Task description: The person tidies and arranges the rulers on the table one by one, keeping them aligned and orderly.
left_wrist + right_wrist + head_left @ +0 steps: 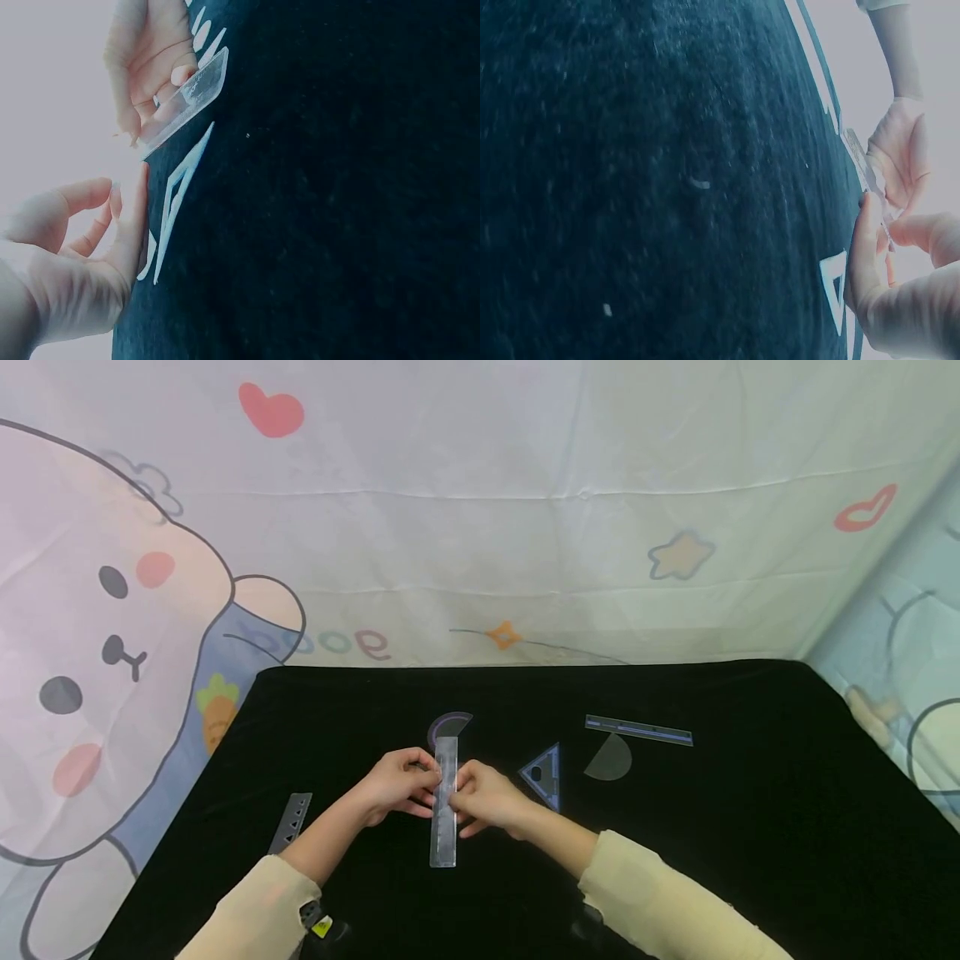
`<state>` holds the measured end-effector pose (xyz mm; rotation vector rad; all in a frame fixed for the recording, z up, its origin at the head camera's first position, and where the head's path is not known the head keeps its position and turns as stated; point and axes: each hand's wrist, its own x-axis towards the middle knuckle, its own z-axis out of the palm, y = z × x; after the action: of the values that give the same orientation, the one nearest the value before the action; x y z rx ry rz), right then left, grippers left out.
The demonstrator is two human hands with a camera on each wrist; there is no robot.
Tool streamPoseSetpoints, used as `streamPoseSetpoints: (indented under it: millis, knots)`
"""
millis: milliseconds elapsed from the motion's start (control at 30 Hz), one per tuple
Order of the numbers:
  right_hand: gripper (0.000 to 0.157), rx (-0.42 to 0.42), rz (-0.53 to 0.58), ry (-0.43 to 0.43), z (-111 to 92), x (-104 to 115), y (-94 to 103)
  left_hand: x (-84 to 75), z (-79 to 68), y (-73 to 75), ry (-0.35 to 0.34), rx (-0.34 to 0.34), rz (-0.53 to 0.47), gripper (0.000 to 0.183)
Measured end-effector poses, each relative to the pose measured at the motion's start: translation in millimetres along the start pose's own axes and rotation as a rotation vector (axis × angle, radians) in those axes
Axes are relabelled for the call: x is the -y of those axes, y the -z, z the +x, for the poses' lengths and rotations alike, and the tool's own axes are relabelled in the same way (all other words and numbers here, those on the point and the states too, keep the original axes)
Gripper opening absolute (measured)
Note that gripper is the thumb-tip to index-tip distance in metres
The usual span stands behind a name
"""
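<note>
A clear ruler (444,843) stands lengthwise between both hands above the black cloth. My left hand (401,785) pinches its left edge, and my right hand (489,797) pinches the right edge a little lower. From the left wrist, the clear ruler (191,101) looks tilted, its far end free. Its surface (859,157) shows as a thin strip between the hands in the right wrist view. Just behind the ruler's top end lies a purple-rimmed protractor (453,722), partly covered by it. A blue-edged set square (551,777) lies to the right of my right hand.
Farther right on the black cloth (750,827) are a clear half-round protractor (611,760) and a blue-marked ruler (637,729). A strip with triangular cut-outs (292,818) lies at the left, partly hidden by my left forearm. A printed curtain (487,543) hangs behind the table.
</note>
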<state>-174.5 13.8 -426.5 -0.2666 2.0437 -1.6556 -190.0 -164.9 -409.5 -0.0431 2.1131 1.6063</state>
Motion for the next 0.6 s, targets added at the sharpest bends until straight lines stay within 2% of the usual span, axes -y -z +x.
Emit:
streamPoseSetpoints:
  millis: [133,600]
  knots:
    - [0.022,0.004,0.003,0.0,0.2,-1.4,-8.6,5.1,-6.1,4.0,-0.008,0.002,0.014,0.021]
    - [0.019,0.047,-0.004,0.005,-1.4,2.0,-34.4,15.4,-25.5,19.4,0.033,-0.034,0.051,0.022]
